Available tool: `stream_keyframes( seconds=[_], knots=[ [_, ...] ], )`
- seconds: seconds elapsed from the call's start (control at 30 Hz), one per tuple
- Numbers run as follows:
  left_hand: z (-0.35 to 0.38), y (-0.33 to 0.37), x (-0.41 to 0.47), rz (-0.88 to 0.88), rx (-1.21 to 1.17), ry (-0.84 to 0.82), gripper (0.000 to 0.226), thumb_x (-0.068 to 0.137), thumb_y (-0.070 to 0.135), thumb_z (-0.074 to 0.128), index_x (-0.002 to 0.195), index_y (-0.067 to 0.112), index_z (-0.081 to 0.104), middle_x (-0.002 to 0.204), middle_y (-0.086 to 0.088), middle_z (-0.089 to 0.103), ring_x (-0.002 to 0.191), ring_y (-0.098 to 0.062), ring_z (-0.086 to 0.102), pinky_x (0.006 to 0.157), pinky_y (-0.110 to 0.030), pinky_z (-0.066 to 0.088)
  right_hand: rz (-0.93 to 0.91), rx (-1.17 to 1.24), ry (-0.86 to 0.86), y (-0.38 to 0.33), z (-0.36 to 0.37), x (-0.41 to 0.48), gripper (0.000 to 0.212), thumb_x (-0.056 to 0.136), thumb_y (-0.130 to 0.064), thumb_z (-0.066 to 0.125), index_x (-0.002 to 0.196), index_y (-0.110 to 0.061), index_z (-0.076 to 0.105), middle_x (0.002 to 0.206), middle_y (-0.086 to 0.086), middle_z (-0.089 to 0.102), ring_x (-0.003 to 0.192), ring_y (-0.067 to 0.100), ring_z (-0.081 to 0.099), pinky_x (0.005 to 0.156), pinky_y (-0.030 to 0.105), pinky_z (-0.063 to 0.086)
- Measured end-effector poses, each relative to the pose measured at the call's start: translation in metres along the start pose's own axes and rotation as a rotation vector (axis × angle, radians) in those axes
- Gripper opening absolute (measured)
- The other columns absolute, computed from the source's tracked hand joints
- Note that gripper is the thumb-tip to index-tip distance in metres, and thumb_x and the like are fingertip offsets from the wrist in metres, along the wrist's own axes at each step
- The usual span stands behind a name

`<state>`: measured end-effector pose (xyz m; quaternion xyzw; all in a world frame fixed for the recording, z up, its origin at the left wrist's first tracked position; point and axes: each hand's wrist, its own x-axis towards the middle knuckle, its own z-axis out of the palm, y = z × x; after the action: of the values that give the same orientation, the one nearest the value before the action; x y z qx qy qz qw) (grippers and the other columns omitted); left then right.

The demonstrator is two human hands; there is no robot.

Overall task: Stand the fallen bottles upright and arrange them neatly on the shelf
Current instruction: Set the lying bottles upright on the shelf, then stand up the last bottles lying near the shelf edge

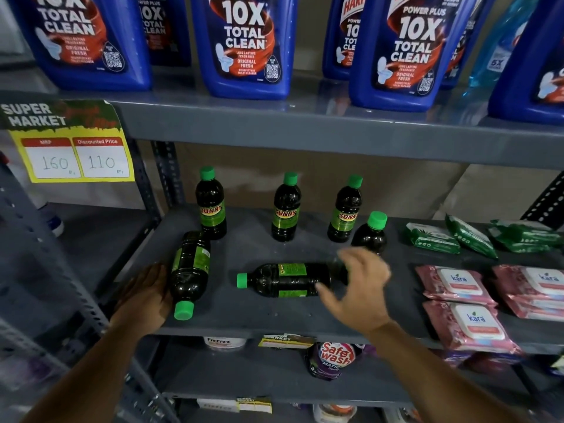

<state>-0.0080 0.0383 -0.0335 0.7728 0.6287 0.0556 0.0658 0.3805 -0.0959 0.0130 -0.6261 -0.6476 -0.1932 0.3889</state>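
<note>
Several dark bottles with green caps are on the grey shelf [274, 315]. Three stand upright at the back: a left one [211, 206], a middle one [285, 210] and a right one [345, 212]. Another upright bottle [370, 235] stands just in front of the right one. Two lie flat: one [189, 273] at the left with its cap toward me, one [290, 279] in the middle with its cap pointing left. My left hand [146, 297] rests flat against the left fallen bottle's side. My right hand [358, 288] hovers with fingers spread over the base end of the middle fallen bottle.
Green wipe packs [432, 238] and pink Kara wipe packs [457, 283] lie on the shelf's right side. Big blue cleaner bottles [247, 47] stand on the shelf above. A yellow price tag [71, 157] hangs at the left, by a slotted upright post [168, 175].
</note>
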Motion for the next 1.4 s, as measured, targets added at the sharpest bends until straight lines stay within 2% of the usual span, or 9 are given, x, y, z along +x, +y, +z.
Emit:
stream_keyframes(
  seconds=[0.1, 0.17, 0.23, 0.33, 0.5, 0.7, 0.87, 1.17, 1.4],
  knots=[
    [0.001, 0.001, 0.001, -0.004, 0.005, -0.009, 0.077, 0.078, 0.043, 0.020, 0.147, 0.009, 0.023, 0.155, -0.014, 0.027, 0.143, -0.032, 0.024, 0.116, -0.048, 0.019, -0.238, -0.038, -0.484, -0.022, 0.021, 0.010, 0.069, 0.071, -0.035, 0.068, 0.134, -0.020, 0.045, 0.132, 0.004, 0.051, 0.125, 0.023, 0.040, 0.103, 0.055, 0.032],
    [0.001, 0.000, 0.001, -0.007, 0.000, -0.008, 0.079, 0.077, 0.045, 0.016, 0.148, 0.010, 0.021, 0.156, -0.013, 0.026, 0.143, -0.031, 0.022, 0.117, -0.048, 0.019, -0.186, -0.159, -0.780, -0.030, 0.034, 0.020, 0.086, 0.072, -0.031, 0.066, 0.146, -0.021, 0.024, 0.147, 0.006, 0.036, 0.137, 0.027, 0.029, 0.113, 0.056, 0.019],
    [0.002, 0.000, 0.000, -0.013, -0.015, -0.005, 0.077, 0.079, 0.045, 0.016, 0.149, 0.011, 0.018, 0.157, -0.012, 0.023, 0.144, -0.030, 0.020, 0.117, -0.047, 0.017, -0.144, -0.238, -0.898, -0.034, 0.044, 0.031, 0.093, 0.075, -0.033, 0.069, 0.149, -0.022, 0.014, 0.151, 0.007, 0.031, 0.138, 0.030, 0.028, 0.113, 0.052, 0.020],
    [0.002, 0.000, 0.000, -0.002, -0.021, -0.005, 0.075, 0.082, 0.044, 0.019, 0.149, 0.013, 0.016, 0.158, -0.010, 0.021, 0.145, -0.029, 0.018, 0.117, -0.046, 0.016, -0.072, -0.240, -0.844, -0.034, 0.052, 0.039, 0.087, 0.076, -0.041, 0.071, 0.147, -0.025, 0.022, 0.145, 0.006, 0.040, 0.131, 0.031, 0.038, 0.106, 0.049, 0.029],
    [0.004, -0.003, 0.002, 0.010, -0.016, 0.006, 0.077, 0.079, 0.044, 0.015, 0.148, 0.011, 0.019, 0.157, -0.013, 0.023, 0.143, -0.030, 0.022, 0.117, -0.046, 0.018, 0.103, -0.126, -0.620, -0.040, 0.066, 0.032, 0.081, 0.078, -0.040, 0.071, 0.145, -0.025, 0.028, 0.139, 0.004, 0.044, 0.127, 0.029, 0.039, 0.107, 0.045, 0.026],
    [0.006, -0.004, 0.003, 0.016, -0.002, 0.021, 0.082, 0.076, 0.048, 0.010, 0.148, 0.011, 0.022, 0.157, -0.011, 0.024, 0.144, -0.029, 0.021, 0.117, -0.045, 0.018, 0.320, 0.376, -0.374, -0.050, 0.085, 0.024, 0.079, 0.078, -0.033, 0.074, 0.143, -0.019, 0.030, 0.136, 0.007, 0.043, 0.126, 0.022, 0.038, 0.108, 0.041, 0.029],
    [0.007, -0.004, 0.003, 0.016, -0.005, 0.037, 0.085, 0.074, 0.049, 0.008, 0.148, 0.010, 0.022, 0.157, -0.011, 0.025, 0.145, -0.028, 0.020, 0.117, -0.045, 0.018, 0.467, 0.683, -0.352, -0.054, 0.083, 0.021, 0.072, 0.081, -0.030, 0.073, 0.139, -0.026, 0.030, 0.129, 0.001, 0.048, 0.119, 0.012, 0.047, 0.101, 0.032, 0.040],
    [0.006, -0.002, 0.001, -0.001, -0.007, 0.038, 0.076, 0.080, 0.045, 0.016, 0.148, 0.012, 0.020, 0.159, -0.008, 0.021, 0.146, -0.025, 0.018, 0.118, -0.043, 0.016, 0.592, 0.642, -0.378, -0.043, 0.077, 0.017, 0.079, 0.084, -0.032, 0.071, 0.144, -0.022, 0.021, 0.120, -0.006, 0.053, 0.112, 0.015, 0.053, 0.090, 0.034, 0.044],
    [0.005, -0.004, 0.002, 0.021, -0.006, 0.032, 0.082, 0.076, 0.051, 0.011, 0.147, 0.010, 0.025, 0.156, -0.010, 0.026, 0.144, -0.028, 0.022, 0.117, -0.047, 0.021, 0.643, 0.417, -0.206, -0.045, 0.081, 0.017, 0.098, 0.057, -0.043, 0.088, 0.135, -0.016, 0.036, 0.124, 0.000, 0.041, 0.110, 0.004, 0.033, 0.095, 0.030, 0.038]
  ],
)
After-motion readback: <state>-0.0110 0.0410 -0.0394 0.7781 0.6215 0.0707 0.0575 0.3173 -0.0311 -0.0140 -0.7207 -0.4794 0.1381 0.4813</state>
